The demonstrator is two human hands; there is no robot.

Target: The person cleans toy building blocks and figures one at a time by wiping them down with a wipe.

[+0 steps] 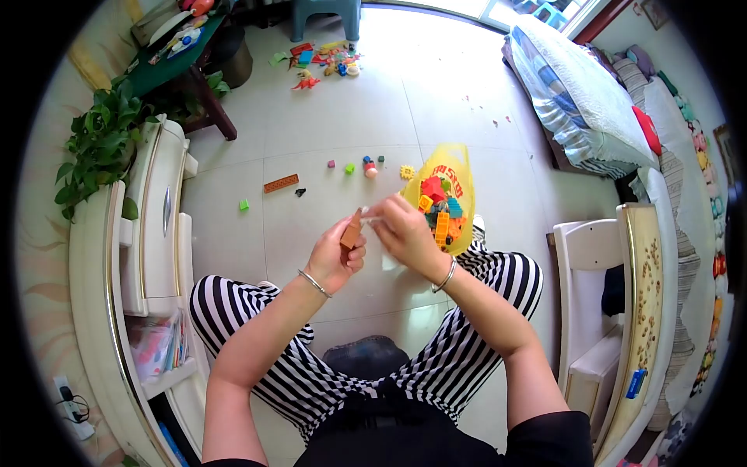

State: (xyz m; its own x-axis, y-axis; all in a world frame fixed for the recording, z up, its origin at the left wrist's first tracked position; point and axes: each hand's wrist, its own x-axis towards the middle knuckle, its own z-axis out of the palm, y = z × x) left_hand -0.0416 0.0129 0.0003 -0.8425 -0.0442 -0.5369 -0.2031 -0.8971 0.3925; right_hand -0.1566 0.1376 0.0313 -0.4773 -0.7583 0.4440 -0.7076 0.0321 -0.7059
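Note:
My left hand (334, 255) is closed around a brown toy block (352, 233), held up in front of me between my knees. Close beside it, my right hand (406, 232) has its fingers pinched together at the block's upper end. A small whitish bit shows at those fingertips, too blurred to name. Just past my right hand stands a yellow plastic bag (461, 167) with red lettering, its mouth open on colourful building blocks (442, 226). On the floor beyond my hands lie a long brown brick (281, 184), a green block (243, 205) and a small toy figure (370, 169).
A pile of mixed toys (331, 58) lies farther off by a blue stool (327, 19). White cabinets (159, 226) with a leafy plant (105, 128) line the left. On the right are a white chair (591, 257) and a covered bed (580, 86).

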